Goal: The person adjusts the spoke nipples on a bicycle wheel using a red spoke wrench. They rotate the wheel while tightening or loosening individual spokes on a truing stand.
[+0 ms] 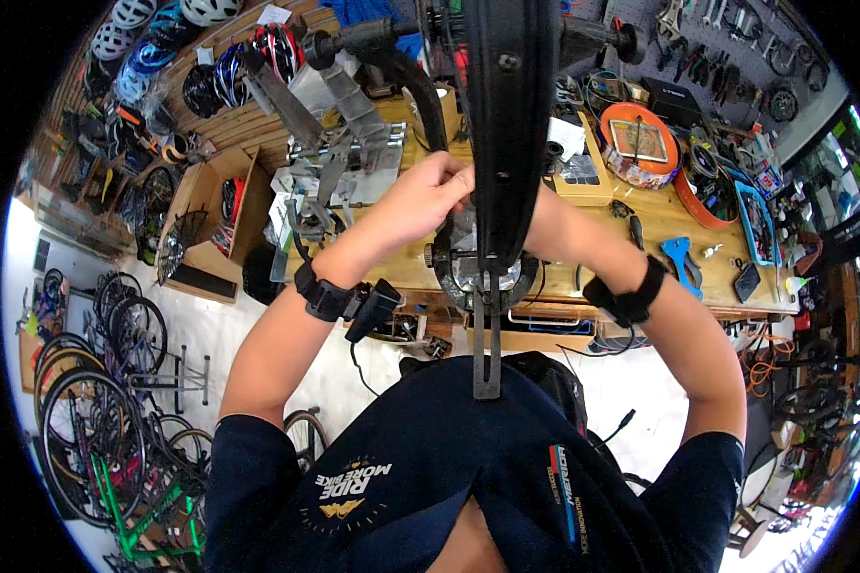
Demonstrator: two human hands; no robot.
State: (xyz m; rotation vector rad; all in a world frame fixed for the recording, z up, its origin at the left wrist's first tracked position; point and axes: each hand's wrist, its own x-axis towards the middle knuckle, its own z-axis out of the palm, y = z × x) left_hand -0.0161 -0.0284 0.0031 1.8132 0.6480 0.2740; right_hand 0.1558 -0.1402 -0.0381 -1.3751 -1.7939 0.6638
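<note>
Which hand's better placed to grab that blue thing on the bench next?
Probably the right hand: the blue thing lies out to the right, while the left hand is across the black wheel.

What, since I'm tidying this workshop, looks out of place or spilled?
The orange cord by the right end of the workbench looks untidy, its loops loosely tangled. I see no spill, though small items are hard to make out.

A single fisheye view looks down from head height, close above the dark shirt [430, 430], and forward onto the wooden workbench [399, 269], straight edges bowing toward its rim
</note>
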